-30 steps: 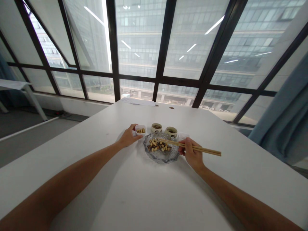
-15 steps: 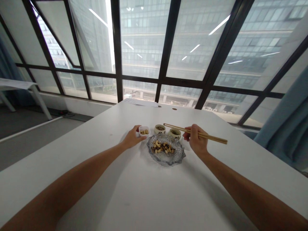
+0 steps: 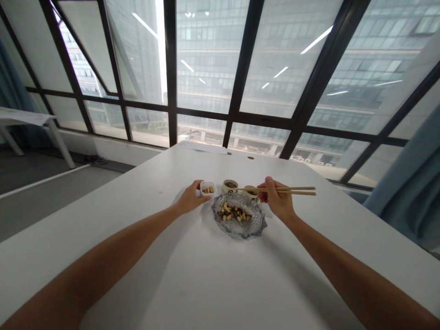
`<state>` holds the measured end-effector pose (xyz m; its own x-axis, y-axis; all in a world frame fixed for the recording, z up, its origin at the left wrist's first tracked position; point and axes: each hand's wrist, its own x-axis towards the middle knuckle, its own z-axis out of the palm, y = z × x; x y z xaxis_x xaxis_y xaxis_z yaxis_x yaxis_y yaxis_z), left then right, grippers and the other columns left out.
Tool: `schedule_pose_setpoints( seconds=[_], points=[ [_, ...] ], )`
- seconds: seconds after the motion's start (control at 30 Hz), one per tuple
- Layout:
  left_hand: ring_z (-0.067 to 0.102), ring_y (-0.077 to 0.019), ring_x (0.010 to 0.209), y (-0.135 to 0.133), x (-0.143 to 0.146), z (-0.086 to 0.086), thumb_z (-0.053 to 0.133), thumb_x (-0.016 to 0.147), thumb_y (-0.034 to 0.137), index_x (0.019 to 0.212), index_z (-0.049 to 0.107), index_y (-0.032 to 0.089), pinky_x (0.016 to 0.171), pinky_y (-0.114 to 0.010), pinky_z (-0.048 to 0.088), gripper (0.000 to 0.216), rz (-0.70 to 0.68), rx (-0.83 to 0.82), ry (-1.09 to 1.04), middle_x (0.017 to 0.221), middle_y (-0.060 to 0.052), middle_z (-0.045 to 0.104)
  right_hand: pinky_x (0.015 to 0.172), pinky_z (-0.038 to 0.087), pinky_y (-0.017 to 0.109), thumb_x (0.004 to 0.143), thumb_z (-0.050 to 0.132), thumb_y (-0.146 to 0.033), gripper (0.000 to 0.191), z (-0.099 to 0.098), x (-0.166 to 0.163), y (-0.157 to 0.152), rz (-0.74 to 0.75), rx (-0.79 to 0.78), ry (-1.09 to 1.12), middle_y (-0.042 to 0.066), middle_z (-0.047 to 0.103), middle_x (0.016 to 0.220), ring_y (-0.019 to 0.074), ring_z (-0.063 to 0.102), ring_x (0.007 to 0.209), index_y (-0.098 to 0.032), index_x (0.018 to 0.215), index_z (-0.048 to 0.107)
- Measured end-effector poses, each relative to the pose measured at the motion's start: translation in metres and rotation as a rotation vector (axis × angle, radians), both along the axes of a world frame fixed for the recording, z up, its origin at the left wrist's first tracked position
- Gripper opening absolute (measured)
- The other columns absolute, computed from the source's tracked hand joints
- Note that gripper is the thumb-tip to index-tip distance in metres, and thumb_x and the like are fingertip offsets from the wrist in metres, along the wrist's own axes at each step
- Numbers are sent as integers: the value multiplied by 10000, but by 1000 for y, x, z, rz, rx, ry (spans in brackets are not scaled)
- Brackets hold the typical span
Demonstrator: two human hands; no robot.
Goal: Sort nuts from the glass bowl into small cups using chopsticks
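My left hand [image 3: 193, 197] grips the side of a small white dish [image 3: 207, 194] with several pale nuts in it. Closed around a pair of wooden chopsticks [image 3: 292, 189] is my right hand [image 3: 277, 200]; their tips reach left, just above the far rim of a clear glass bowl [image 3: 252, 229]. Mixed nuts and dark seeds [image 3: 233, 212] lie in that bowl. Behind it stand two small cream cups, a left cup [image 3: 226, 189] with dark contents and a right cup [image 3: 248, 194], partly covered by the chopsticks and my fingers.
Everything stands on a white table [image 3: 192, 284]. Sheets of paper [image 3: 206, 148] lie at its far edge, near a round brown cable hole [image 3: 250, 158]. Large windows rise behind it. A blue curtain [image 3: 409, 197] hangs at the right, and another white table [image 3: 27, 117] stands at the far left.
My right hand has moved slightly left and turned the chopsticks, so their tips have dropped from above the cups toward the glass bowl. My left hand still holds the dish in place.
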<state>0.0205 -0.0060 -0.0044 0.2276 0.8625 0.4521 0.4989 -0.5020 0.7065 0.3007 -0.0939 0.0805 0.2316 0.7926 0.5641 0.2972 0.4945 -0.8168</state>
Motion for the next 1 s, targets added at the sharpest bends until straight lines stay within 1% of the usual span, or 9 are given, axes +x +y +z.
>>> schedule_pose_setpoints(
  seconds=[0.1,0.2,0.37,0.57,0.7,0.8,0.83,0.9,1.0],
  points=[
    [654,-221,990,-1,0,0,748,727,418,1278,501,187,856,-343,521,647,0,-6,6,1109,-88,679,307,372,225,746,594,-792,654,-1,-2,-19,40,-72,-13,35,572,421,122,482,327,-157,601,654],
    [654,-218,977,-1,0,1,747,728,417,1274,503,187,854,-344,520,641,0,-10,2,1097,-82,683,289,366,224,741,594,-795,651,-8,-5,-27,23,-130,19,35,571,411,126,480,313,-160,603,648],
    [654,-219,985,-1,0,1,746,728,412,1267,510,195,864,-347,517,628,-2,-6,1,1108,-82,686,275,373,241,745,588,-791,632,-18,-9,-15,12,-180,52,29,570,409,145,491,306,-174,619,641],
    [658,-224,981,2,0,-2,744,725,428,1281,503,187,856,-349,519,653,7,2,5,1102,-87,688,303,390,240,721,610,-794,635,-19,-13,-8,40,-199,3,25,582,431,136,492,321,-164,650,646],
    [658,-226,969,2,1,-2,746,718,420,1286,504,191,858,-358,518,658,-9,-5,-9,1104,-87,691,333,415,256,824,535,-753,606,-21,-6,-20,-14,-103,-67,26,594,458,149,514,352,-176,689,663],
    [656,-228,973,2,1,-3,755,708,413,1279,515,197,866,-361,514,656,-1,-6,-12,1105,-84,692,412,462,273,910,477,-675,555,-27,10,-36,-70,61,-297,34,631,514,162,563,419,-203,702,683],
    [656,-229,972,2,1,-3,757,706,413,1279,516,195,865,-360,514,659,2,-5,-10,1103,-85,692,450,478,279,912,485,-661,537,-31,16,-41,-64,128,-425,37,644,531,166,582,448,-214,702,696],
    [656,-225,965,2,0,-3,756,709,415,1279,517,192,857,-353,516,657,-3,-4,-9,1098,-84,693,509,499,290,899,512,-652,499,-38,26,-49,6,241,-645,45,667,564,174,606,491,-236,723,723],
    [657,-219,965,1,0,-2,750,720,423,1271,516,193,853,-345,520,641,-11,-3,-5,1100,-80,691,546,514,297,911,527,-607,440,-47,36,-54,111,320,-790,57,697,611,183,632,533,-251,762,737]
  ],
)
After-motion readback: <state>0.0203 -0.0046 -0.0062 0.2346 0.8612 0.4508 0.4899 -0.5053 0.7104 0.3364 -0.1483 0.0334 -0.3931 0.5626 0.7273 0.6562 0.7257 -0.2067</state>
